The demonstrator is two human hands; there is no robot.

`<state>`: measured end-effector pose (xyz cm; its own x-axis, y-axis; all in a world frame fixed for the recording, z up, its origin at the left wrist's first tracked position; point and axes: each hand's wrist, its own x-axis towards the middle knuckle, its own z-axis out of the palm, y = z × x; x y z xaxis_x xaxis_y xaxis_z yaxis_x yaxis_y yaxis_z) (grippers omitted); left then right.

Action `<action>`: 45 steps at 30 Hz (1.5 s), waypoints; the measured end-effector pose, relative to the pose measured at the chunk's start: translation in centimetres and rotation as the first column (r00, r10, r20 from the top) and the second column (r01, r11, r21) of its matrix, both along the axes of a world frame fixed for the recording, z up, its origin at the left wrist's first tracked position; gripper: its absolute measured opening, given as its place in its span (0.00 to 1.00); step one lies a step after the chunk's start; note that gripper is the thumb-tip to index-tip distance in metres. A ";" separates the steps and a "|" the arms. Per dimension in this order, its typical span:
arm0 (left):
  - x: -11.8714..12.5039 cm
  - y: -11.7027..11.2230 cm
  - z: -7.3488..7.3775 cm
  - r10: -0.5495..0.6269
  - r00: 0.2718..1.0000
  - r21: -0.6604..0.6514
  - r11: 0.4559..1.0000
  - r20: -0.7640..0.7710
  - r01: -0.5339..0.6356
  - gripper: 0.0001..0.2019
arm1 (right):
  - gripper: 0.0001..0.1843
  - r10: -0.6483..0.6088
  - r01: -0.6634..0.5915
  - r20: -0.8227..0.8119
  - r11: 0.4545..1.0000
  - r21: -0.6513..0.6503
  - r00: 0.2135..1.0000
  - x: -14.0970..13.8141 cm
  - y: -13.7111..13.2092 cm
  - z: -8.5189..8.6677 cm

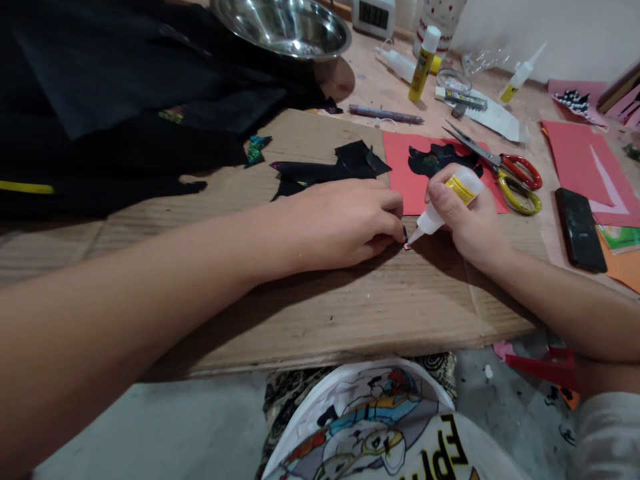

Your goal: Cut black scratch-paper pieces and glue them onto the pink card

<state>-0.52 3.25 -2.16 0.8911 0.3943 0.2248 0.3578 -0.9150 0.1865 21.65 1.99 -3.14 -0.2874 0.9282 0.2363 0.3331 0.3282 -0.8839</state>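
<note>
My left hand (345, 223) rests on the cardboard sheet (320, 313), its fingers pinched on a tiny dark paper piece (405, 235) that is mostly hidden. My right hand (467, 217) grips a small white glue bottle (447, 203) with a yellow label, tilted so its nozzle tip touches the spot beside the left fingertips. Just beyond both hands lies a red paper sheet (405, 180) with a black cut-out shape (435, 159) on it. Black paper scraps (325, 170) lie left of the red sheet.
Red-and-yellow scissors (505, 173) lie right of the red paper, a black phone (580, 230) further right. Behind are a metal bowl (283, 27), glue stick (424, 63), pen (385, 115), more glue bottles and a clock. Black fabric (115, 100) covers the far left.
</note>
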 end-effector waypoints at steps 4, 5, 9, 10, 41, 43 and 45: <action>0.0 0.0 -0.1 -0.001 1.000 -0.004 1.000 0.006 0.001 0.15 | 0.30 0.018 -0.018 0.002 1.000 -0.016 1.000 -0.1 -0.1 0.2; 0.0 0.0 -0.1 -0.002 1.000 -0.005 1.000 0.008 0.002 0.15 | 0.30 0.020 -0.020 -0.001 1.000 -0.015 1.000 -0.1 -0.1 0.2; -0.1 0.1 -0.2 -0.001 1.000 -0.018 1.000 0.026 0.001 0.15 | 0.29 0.017 -0.017 -0.007 1.000 -0.012 1.000 -0.1 0.0 0.1; -0.1 0.1 -0.2 -0.002 1.000 -0.021 1.000 0.030 0.003 0.14 | 0.29 0.018 -0.018 -0.009 1.000 -0.010 1.000 -0.1 0.0 0.0; 0.0 -0.1 0.2 -0.009 1.000 -0.017 1.000 0.004 0.009 0.15 | 0.27 0.041 -0.041 0.010 0.999 0.029 0.999 0.0 0.0 0.1; 0.0 -0.1 0.3 -0.011 1.000 -0.009 1.000 -0.011 0.011 0.16 | 0.28 0.039 -0.039 0.010 0.999 0.032 0.999 0.0 0.0 0.2; -0.1 -0.1 0.3 -0.011 1.000 -0.004 1.000 -0.011 0.011 0.16 | 0.28 0.038 -0.039 0.013 0.999 0.033 0.999 -0.1 0.0 0.2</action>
